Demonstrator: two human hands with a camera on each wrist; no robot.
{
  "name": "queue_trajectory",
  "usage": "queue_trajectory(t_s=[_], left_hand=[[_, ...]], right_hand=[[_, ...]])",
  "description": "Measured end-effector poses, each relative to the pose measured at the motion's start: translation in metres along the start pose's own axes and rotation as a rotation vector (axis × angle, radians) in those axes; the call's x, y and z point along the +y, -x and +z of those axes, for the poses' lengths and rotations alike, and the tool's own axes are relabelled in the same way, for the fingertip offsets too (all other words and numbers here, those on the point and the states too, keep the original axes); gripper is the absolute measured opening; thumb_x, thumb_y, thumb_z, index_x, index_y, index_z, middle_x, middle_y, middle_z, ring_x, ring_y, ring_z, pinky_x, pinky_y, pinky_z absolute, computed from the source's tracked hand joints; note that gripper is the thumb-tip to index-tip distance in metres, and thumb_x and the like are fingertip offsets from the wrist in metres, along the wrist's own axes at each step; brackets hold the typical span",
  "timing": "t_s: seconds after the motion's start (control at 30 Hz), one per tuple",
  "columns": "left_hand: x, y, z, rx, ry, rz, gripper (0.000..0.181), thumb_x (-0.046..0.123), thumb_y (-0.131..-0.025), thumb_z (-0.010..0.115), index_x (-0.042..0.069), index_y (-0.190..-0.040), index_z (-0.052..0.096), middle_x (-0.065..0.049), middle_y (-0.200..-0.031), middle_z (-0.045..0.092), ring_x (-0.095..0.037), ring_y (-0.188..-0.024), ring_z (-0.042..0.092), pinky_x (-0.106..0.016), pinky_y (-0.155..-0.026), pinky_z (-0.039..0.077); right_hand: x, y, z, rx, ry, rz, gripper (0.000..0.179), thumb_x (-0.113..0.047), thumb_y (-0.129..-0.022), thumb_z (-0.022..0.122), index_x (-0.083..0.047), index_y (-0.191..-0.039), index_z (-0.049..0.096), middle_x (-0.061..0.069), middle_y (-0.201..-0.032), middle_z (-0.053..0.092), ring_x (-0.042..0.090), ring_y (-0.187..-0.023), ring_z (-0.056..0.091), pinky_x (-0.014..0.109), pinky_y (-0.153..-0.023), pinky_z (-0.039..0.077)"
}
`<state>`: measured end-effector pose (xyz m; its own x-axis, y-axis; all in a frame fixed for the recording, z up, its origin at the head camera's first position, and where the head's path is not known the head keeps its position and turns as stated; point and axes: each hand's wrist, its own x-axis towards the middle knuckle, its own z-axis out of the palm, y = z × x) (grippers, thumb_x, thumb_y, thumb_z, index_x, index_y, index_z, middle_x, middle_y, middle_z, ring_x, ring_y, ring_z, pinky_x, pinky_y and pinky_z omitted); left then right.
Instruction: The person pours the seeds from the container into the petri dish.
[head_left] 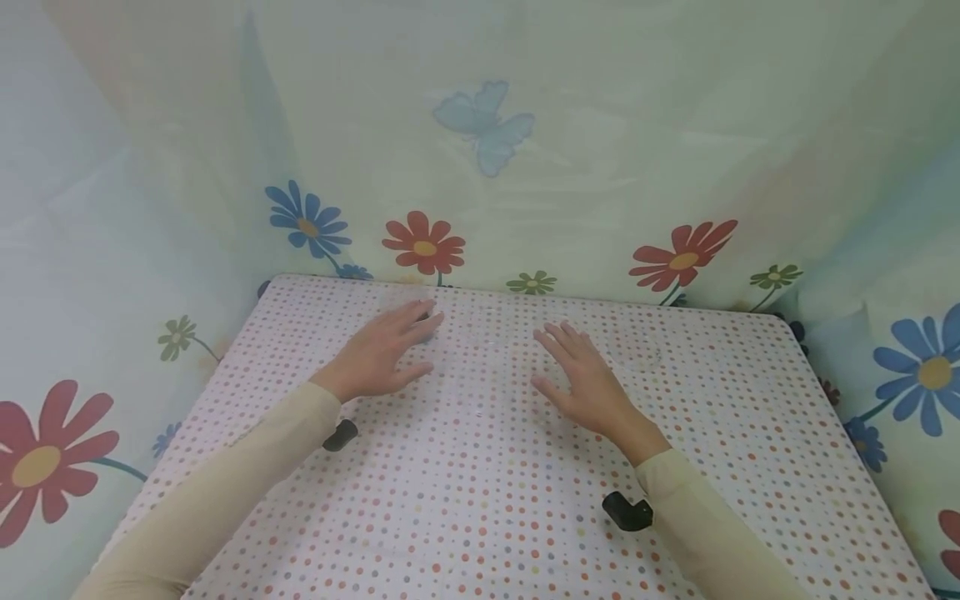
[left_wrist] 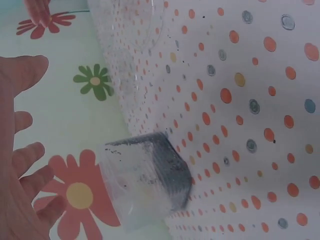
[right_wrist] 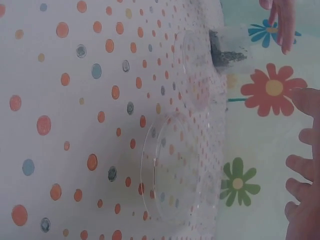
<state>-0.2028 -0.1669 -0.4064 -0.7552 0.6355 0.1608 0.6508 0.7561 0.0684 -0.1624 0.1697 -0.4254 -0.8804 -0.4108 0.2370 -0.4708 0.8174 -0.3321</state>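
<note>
My left hand (head_left: 382,350) hovers over the table's left half, fingers spread and holding nothing. Beneath its fingertips stands a clear container (left_wrist: 135,180) with dark grainy material at its bottom; the head view shows only a dark bit of it. My right hand (head_left: 588,383) hangs to the right with loosely extended fingers, and it too holds nothing. A clear shallow round dish (right_wrist: 172,170) lies near the right hand in the right wrist view. Another clear dish (right_wrist: 197,75) lies between that one and the container. Both dishes are barely visible from the head.
A white tablecloth with coloured dots (head_left: 465,500) covers the table. Behind and at both sides hang pale sheets printed with flowers and a blue butterfly (head_left: 486,125). Black wrist devices (head_left: 628,512) sit under both cuffs. Small dark specks (left_wrist: 183,61) lie on the cloth near the container.
</note>
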Motion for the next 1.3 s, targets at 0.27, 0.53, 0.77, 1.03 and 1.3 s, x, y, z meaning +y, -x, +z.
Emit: queue_trajectory(t_s=[0.27, 0.53, 0.77, 1.03, 1.3], left_hand=[[-0.005, 0.003, 0.004, 0.038, 0.011, -0.019, 0.07, 0.046, -0.091, 0.059, 0.021, -0.151, 0.034, -0.007, -0.159, 0.028, -0.027, -0.147, 0.027, -0.05, -0.117, 0.031], [-0.01, 0.003, 0.009, 0.051, 0.025, -0.032, 0.07, 0.045, -0.091, 0.06, 0.021, -0.151, 0.034, -0.005, -0.16, 0.027, -0.028, -0.146, 0.028, -0.05, -0.117, 0.032], [-0.012, 0.003, 0.011, 0.072, 0.037, -0.036, 0.07, 0.042, -0.09, 0.063, 0.021, -0.15, 0.035, -0.006, -0.159, 0.029, -0.028, -0.146, 0.03, -0.05, -0.116, 0.033], [-0.016, 0.001, 0.012, 0.072, 0.05, -0.043, 0.069, 0.039, -0.092, 0.062, 0.023, -0.152, 0.032, -0.006, -0.159, 0.029, -0.028, -0.146, 0.03, -0.051, -0.115, 0.033], [-0.021, 0.0, 0.013, 0.074, 0.083, -0.079, 0.065, 0.039, -0.093, 0.061, 0.018, -0.149, 0.037, -0.007, -0.158, 0.03, -0.029, -0.145, 0.031, -0.052, -0.115, 0.034]], right_hand=[[0.003, -0.001, 0.004, 0.014, -0.002, -0.003, 0.066, -0.036, -0.092, 0.061, -0.011, -0.149, 0.037, 0.015, -0.156, 0.034, 0.038, -0.146, 0.024, 0.058, -0.12, 0.018], [0.005, -0.003, 0.008, 0.018, 0.002, 0.007, 0.065, -0.035, -0.093, 0.06, -0.011, -0.148, 0.038, 0.015, -0.155, 0.035, 0.039, -0.146, 0.024, 0.058, -0.12, 0.016], [0.003, -0.005, 0.009, 0.01, -0.009, 0.025, 0.065, -0.036, -0.093, 0.06, -0.011, -0.149, 0.037, 0.015, -0.155, 0.035, 0.039, -0.146, 0.024, 0.057, -0.121, 0.015], [0.005, -0.007, 0.014, 0.02, -0.013, 0.012, 0.064, -0.035, -0.093, 0.06, -0.011, -0.148, 0.038, 0.016, -0.154, 0.037, 0.039, -0.146, 0.025, 0.057, -0.12, 0.017], [0.006, -0.009, 0.021, 0.01, -0.039, 0.015, 0.062, -0.035, -0.095, 0.057, -0.013, -0.149, 0.037, 0.014, -0.155, 0.035, 0.038, -0.146, 0.025, 0.057, -0.12, 0.017]])
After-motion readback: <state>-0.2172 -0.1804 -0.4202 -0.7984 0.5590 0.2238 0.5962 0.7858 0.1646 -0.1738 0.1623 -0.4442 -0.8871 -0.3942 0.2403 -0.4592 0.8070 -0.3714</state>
